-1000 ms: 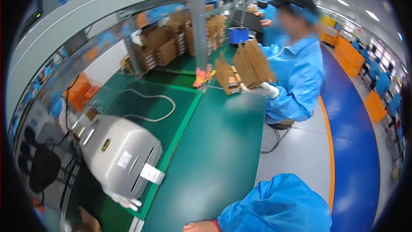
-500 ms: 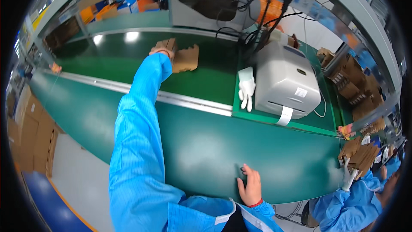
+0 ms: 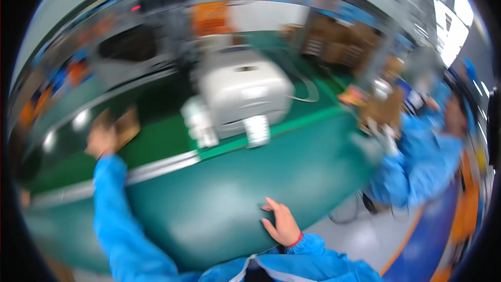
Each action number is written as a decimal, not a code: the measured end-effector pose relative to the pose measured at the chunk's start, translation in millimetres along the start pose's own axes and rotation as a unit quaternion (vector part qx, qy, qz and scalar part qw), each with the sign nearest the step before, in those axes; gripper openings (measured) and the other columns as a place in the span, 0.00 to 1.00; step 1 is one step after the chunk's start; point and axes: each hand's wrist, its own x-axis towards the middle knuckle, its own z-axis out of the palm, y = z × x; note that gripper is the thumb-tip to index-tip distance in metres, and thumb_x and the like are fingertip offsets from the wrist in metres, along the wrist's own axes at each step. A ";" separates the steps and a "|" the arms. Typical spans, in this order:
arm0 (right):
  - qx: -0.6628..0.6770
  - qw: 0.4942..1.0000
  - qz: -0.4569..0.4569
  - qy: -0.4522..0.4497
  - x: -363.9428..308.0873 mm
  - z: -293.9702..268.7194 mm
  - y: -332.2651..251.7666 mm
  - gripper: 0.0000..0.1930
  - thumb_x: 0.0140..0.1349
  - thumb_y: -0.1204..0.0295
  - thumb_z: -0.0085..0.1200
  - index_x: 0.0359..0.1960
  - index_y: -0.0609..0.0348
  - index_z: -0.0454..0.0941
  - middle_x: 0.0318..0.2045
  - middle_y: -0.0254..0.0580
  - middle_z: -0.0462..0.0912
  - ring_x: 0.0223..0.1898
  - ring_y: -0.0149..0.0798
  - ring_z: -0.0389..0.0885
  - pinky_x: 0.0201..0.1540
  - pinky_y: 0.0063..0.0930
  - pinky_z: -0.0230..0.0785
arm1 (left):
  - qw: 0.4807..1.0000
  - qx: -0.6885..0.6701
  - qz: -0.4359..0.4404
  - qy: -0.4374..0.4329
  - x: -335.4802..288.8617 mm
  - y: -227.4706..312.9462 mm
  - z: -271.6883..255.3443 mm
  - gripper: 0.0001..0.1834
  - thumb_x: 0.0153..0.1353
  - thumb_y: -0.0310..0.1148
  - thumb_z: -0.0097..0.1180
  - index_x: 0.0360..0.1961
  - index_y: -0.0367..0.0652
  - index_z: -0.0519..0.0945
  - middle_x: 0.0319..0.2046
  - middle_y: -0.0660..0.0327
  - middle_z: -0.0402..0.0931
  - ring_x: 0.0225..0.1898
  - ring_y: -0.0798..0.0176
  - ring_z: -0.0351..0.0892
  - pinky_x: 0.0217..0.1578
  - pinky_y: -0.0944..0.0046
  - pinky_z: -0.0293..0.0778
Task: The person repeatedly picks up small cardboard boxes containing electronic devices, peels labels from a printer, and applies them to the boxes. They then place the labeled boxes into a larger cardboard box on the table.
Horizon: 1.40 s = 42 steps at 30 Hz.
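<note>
because the left hand (image 3: 102, 140) is blurred against the brown cardboard (image 3: 129, 125), i cannot tell whether its fingers grip it or only touch it. the cardboard is on the green surface (image 3: 162, 143) beyond the metal rail (image 3: 164, 167), to the left of the printer (image 3: 248, 86). a loose hold could let it slip, and a low pull toward the body could snag its flap on the rail, which the left sleeve (image 3: 115, 193) crosses. a sweep to the right could knock the white glove (image 3: 201, 122) beside the printer or crease the label strip (image 3: 257, 130) hanging from its front. the right hand (image 3: 284, 224) is empty, fingers loosely spread, above the near part of the tabletop (image 3: 209, 203). between that hand and the rail, the tabletop offers broad bare room. its near edge curves away on the right, where anything set too close could drop to the floor (image 3: 383, 237). farther right, a co-worker (image 3: 422, 151) with a cardboard box (image 3: 383, 109) limits the space at that end.
</note>
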 end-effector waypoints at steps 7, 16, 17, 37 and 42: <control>-0.023 0.971 0.135 0.194 -3.0 -81.4 108.4 0.31 0.51 0.78 0.51 0.58 0.59 0.53 0.37 0.46 0.74 0.39 0.41 0.73 0.43 0.31 0.65 | 0.998 0.013 0.027 -0.059 -45.9 -4.2 29.7 0.25 0.51 0.38 0.54 0.52 0.48 0.68 0.46 0.52 0.71 0.46 0.49 0.72 0.47 0.56 0.68; 0.431 0.735 0.074 0.518 24.8 -158.5 150.6 0.27 0.56 0.74 0.49 0.57 0.53 0.52 0.34 0.42 0.74 0.33 0.32 0.72 0.38 0.26 0.64 | 0.996 0.073 -0.017 -0.041 -20.3 -29.7 52.6 0.29 0.50 0.38 0.56 0.55 0.51 0.64 0.49 0.48 0.66 0.48 0.45 0.69 0.48 0.54 0.66; 0.482 0.695 0.021 0.532 35.6 -167.6 145.4 0.27 0.56 0.72 0.48 0.57 0.51 0.52 0.33 0.41 0.74 0.32 0.31 0.71 0.38 0.27 0.64 | 0.996 0.077 -0.026 -0.040 -21.3 -35.0 54.1 0.30 0.49 0.38 0.56 0.55 0.51 0.64 0.49 0.47 0.65 0.48 0.44 0.68 0.48 0.54 0.66; 0.419 0.758 -0.423 0.266 61.1 -155.2 -110.4 0.03 0.53 0.76 0.52 0.25 0.60 0.77 0.30 0.38 0.76 0.32 0.34 0.73 0.30 0.24 0.64 | 0.982 0.130 -0.135 0.011 -33.1 -132.6 113.9 0.41 0.46 0.40 0.61 0.61 0.56 0.55 0.55 0.37 0.54 0.51 0.36 0.62 0.50 0.50 0.63; 0.207 0.784 -0.498 0.308 49.9 -163.7 -104.8 0.02 0.51 0.78 0.53 0.23 0.61 0.77 0.29 0.38 0.77 0.33 0.33 0.73 0.32 0.25 0.67 | 0.979 0.122 -0.162 0.014 -19.7 -149.2 125.9 0.44 0.45 0.41 0.63 0.62 0.57 0.53 0.56 0.35 0.52 0.52 0.34 0.61 0.51 0.49 0.63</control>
